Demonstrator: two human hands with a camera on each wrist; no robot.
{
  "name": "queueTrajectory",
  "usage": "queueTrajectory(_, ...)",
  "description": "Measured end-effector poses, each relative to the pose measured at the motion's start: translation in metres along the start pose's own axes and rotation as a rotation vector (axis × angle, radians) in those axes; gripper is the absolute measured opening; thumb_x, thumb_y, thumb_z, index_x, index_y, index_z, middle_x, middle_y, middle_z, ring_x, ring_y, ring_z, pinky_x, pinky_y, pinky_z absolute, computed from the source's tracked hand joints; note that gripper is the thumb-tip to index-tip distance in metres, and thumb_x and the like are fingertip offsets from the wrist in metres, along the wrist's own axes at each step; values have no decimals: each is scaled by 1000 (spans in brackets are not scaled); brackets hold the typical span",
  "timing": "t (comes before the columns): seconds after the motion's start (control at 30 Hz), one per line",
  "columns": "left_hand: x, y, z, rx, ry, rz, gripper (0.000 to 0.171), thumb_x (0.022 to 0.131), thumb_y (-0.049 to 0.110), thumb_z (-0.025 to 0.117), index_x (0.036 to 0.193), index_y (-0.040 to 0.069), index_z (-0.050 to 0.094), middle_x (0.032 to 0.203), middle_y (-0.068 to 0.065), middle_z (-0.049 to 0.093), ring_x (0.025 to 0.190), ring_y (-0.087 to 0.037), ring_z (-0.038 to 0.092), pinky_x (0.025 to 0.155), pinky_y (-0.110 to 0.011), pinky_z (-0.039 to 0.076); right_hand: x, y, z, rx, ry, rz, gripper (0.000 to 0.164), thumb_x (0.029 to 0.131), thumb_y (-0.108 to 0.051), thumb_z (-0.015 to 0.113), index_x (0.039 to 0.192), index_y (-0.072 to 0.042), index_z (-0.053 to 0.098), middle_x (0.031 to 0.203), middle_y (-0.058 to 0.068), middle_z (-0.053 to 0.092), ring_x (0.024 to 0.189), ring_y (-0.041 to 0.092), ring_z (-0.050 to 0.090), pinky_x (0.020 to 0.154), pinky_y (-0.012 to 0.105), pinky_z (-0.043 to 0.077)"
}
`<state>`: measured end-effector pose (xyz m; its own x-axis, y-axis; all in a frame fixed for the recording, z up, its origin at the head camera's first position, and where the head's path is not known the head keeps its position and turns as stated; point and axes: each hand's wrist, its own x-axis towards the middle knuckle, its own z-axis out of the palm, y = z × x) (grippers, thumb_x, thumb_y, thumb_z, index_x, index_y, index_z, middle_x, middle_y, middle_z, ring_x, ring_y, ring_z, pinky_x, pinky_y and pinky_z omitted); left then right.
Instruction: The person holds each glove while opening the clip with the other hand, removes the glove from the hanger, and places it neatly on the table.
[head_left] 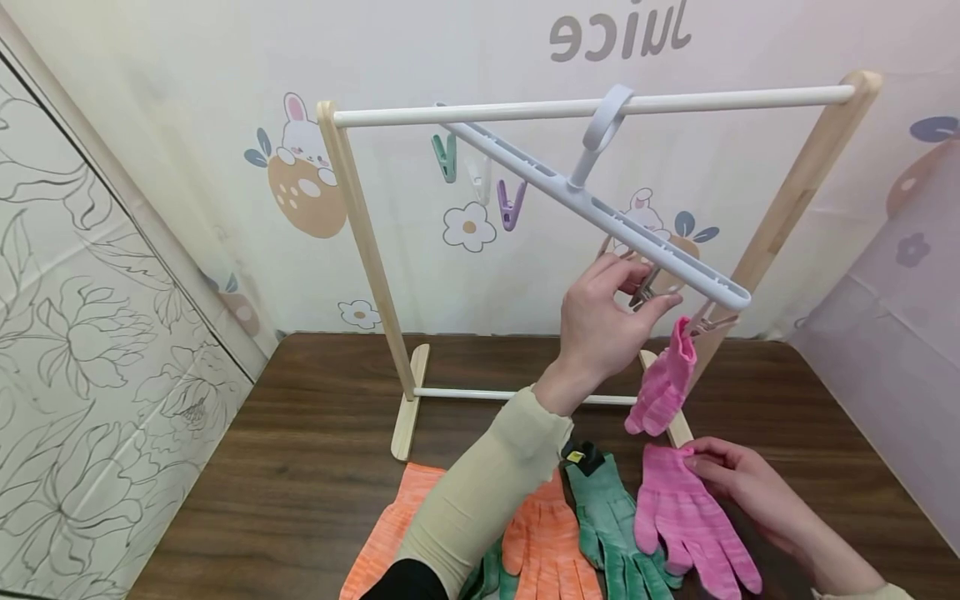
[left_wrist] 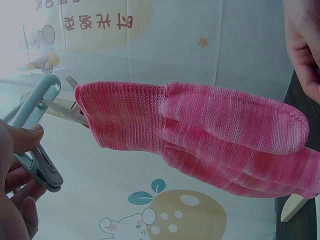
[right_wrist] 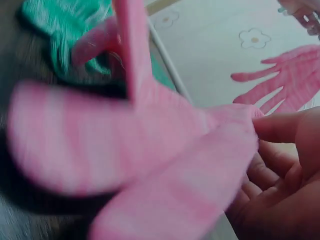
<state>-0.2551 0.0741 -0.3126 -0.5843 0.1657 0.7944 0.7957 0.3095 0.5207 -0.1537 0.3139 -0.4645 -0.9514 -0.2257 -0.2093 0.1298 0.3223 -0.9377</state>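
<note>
My left hand [head_left: 603, 321] is raised under the right half of a pale blue hanger [head_left: 570, 196] and pinches a grey clothespin [left_wrist: 47, 172]. Just beyond it, a pink glove [head_left: 663, 383] hangs by its cuff from another clothespin [head_left: 708, 321] at the hanger's end. Lower down, my right hand [head_left: 738, 479] pinches the cuff edge of a second pink glove [head_left: 682, 508], whose fingers point down and toward me. The right wrist view shows this glove [right_wrist: 165, 145] blurred, extending from my thumb and fingers [right_wrist: 272, 127].
The hanger hooks over the white top bar [head_left: 487, 112] of a wooden rack [head_left: 367, 250]. Green [head_left: 445, 158], white [head_left: 480, 179] and purple [head_left: 511, 206] clothespins hang at its left. Orange gloves [head_left: 551, 533] and green gloves [head_left: 611, 521] lie on the brown table [head_left: 285, 467].
</note>
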Motion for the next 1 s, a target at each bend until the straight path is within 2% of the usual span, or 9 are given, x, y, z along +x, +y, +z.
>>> queueTrajectory(0.07,-1,0,0,-9,0,-3,36,82,24,84,111,7,71,104,1,68,87,-1,57,79,-8,43,2,2,2,-90,51,18,35,103,-17,56,125,11,55,105,10,65,89,12,63,75,30,56)
queueTrajectory(0.17,-2,0,-1,-22,-1,-8,36,83,24,84,112,7,71,104,0,68,87,-1,57,79,-9,44,2,3,5,-235,104,21,33,101,-18,60,123,7,59,104,11,66,85,12,60,70,28,54)
queueTrajectory(0.33,-2,0,-1,-22,8,-10,36,82,24,84,111,7,71,104,0,68,87,-1,57,80,-9,44,2,1,8,-430,131,-25,27,98,-18,64,118,0,66,103,9,68,82,13,57,65,27,49)
queueTrajectory(0.47,-1,-1,-1,-24,16,-8,37,82,24,84,112,7,71,105,0,68,87,-1,58,80,-9,44,4,-1,9,-501,146,-54,23,97,-17,66,115,-2,68,99,7,68,78,14,56,62,27,47)
queueTrajectory(0.67,-2,-2,-1,-17,22,-1,35,82,24,84,110,7,70,102,0,67,87,-1,57,79,-9,43,7,-3,6,-634,221,-64,23,96,-23,67,111,-6,70,91,2,68,75,14,55,61,29,45)
queueTrajectory(0.87,-3,-2,0,-9,22,-3,33,82,24,84,106,8,70,99,2,65,86,-2,56,79,-10,44,4,-7,2,-683,239,-30,32,97,-32,66,115,-6,69,95,6,70,79,18,59,64,34,48)
queueTrajectory(1.0,-3,-2,0,-4,21,-4,34,82,24,84,107,7,70,102,1,65,87,-2,56,79,-9,43,1,-10,-3,-728,297,-48,32,98,-31,64,114,-5,69,91,5,70,76,18,59,63,36,47)
